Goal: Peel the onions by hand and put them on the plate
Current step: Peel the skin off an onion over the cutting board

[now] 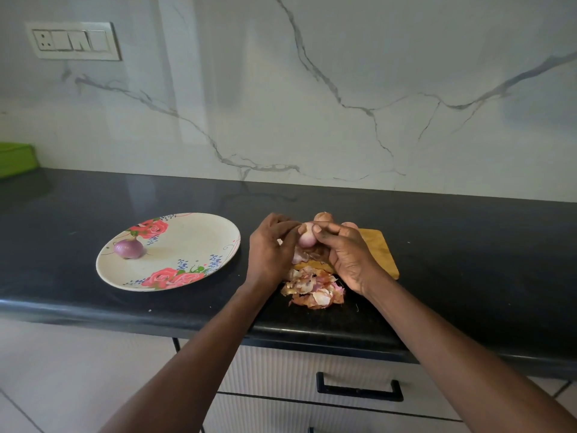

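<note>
Both hands hold one pale pink onion above the wooden board. My left hand curls around its left side, and my right hand grips it from the right with the thumb on top. Loose skin hangs under the onion. A peeled purple onion lies on the left part of the floral plate. Behind my hands, two brown unpeeled onions peek out on the board. A heap of peels lies on the counter in front of the board.
The black counter runs along a marble-patterned wall. A green container sits at the far left edge. Below the counter edge is a drawer with a black handle. A switch panel is on the wall.
</note>
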A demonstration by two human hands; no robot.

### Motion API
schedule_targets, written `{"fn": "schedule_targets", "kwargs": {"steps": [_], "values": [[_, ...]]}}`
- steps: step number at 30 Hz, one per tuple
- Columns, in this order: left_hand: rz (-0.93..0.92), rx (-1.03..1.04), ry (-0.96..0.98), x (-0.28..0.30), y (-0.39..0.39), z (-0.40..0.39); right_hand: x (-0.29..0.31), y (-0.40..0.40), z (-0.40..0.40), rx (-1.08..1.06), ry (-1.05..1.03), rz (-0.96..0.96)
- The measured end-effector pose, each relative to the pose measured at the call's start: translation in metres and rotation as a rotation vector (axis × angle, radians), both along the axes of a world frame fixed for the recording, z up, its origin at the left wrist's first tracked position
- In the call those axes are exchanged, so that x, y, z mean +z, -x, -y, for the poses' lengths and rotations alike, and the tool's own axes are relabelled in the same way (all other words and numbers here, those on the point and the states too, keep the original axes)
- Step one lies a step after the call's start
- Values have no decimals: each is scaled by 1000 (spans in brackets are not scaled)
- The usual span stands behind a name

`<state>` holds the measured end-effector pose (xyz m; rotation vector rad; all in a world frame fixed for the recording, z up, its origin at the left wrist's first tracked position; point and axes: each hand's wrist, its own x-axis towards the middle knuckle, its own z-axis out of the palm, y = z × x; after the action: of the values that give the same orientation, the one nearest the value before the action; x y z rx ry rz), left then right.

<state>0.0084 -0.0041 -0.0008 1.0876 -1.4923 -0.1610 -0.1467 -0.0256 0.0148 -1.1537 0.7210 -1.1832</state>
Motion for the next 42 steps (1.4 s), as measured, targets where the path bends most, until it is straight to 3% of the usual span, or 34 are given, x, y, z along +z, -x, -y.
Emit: {"fn": "schedule_targets", "kwargs": {"steps": [5,9,16,19,24,33,42], "values": [[-55,47,-149,5,3,-2,0,0,-4,129,20,-26],[-107,36,-226,4,2,1,-1,0,-2,106,18,-51],[-201,-55,-294,4,4,4,6,1,-1,115,-73,145],[-295,-114,-313,4,3,1,5,0,-2,115,-86,135],[-210,-106,-279,7,7,-2,4,-1,-1,124,-57,109],[60,-27,-256,1,5,4,-4,2,3,110,41,-31],[-45,-19,-245,7,6,-6,-10,-4,6,-198,285,-394]]}}
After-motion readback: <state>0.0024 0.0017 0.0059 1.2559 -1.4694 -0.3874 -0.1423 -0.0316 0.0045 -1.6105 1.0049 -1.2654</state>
